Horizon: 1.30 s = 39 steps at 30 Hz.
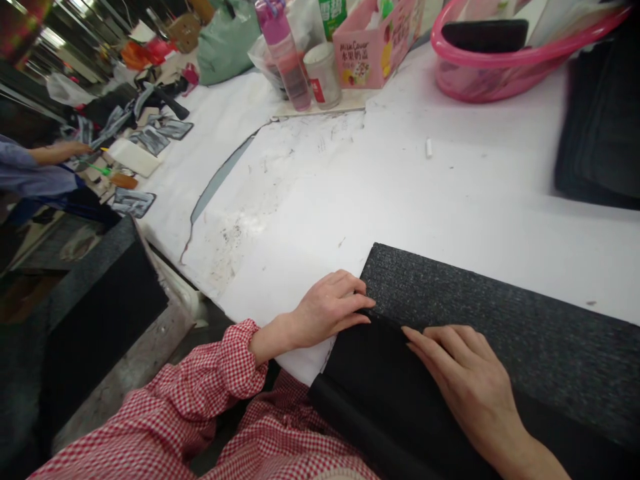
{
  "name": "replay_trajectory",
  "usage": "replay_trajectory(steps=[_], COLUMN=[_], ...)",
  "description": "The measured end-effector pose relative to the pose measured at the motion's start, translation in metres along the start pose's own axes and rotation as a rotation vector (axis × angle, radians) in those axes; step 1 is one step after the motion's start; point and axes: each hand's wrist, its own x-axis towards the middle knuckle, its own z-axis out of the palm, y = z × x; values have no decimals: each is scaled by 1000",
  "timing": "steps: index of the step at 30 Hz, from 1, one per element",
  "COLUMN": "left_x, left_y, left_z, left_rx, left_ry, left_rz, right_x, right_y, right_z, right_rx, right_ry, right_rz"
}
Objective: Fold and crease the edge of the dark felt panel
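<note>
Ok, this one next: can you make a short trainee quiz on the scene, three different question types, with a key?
1. True or false: the right hand is wrapped around the pink-capped bottle.

2. Multiple choice: as seen in the picture, what stands immediately right of the white jar?
a) a green bag
b) a pink "Milk Cover" box
c) a black stack

3. Fill in the blank: the sleeve on the person's left arm is checked in red and ____.

Key:
1. False; its fingertips are at the smooth black sheet, beside the speckled dark strip.
2. b
3. white
</note>
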Motion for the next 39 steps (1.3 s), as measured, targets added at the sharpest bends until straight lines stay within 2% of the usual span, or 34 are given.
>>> replay_trajectory(steps=[6, 12, 16, 20, 24, 30, 39], left_x=[0, 0, -2, -4, -7, -13, -16], left_y=[1, 1, 0, -1, -4, -8, -9], left_z=[6, 3, 4, 6, 8, 9, 7], left_rx=[-42, -82, -127, -137, -141, -202, 77], left_ry=[66, 33, 67, 100, 95, 102, 36], left_rz=[37, 23, 20, 77, 100, 71, 191], right_x=[-2, 0, -2, -3, -3, -3, 3], right_y=[2, 2, 2, 2, 2, 2, 0], right_z=[0, 0, 0, 1, 2, 4, 3], right_rx=[-9, -29, -48, -92, -127, -139, -176], right_ry=[-15, -16, -34, -73, -79, -70, -47], right_rz=[-25, -35, -46, -51, -60, -64, -89])
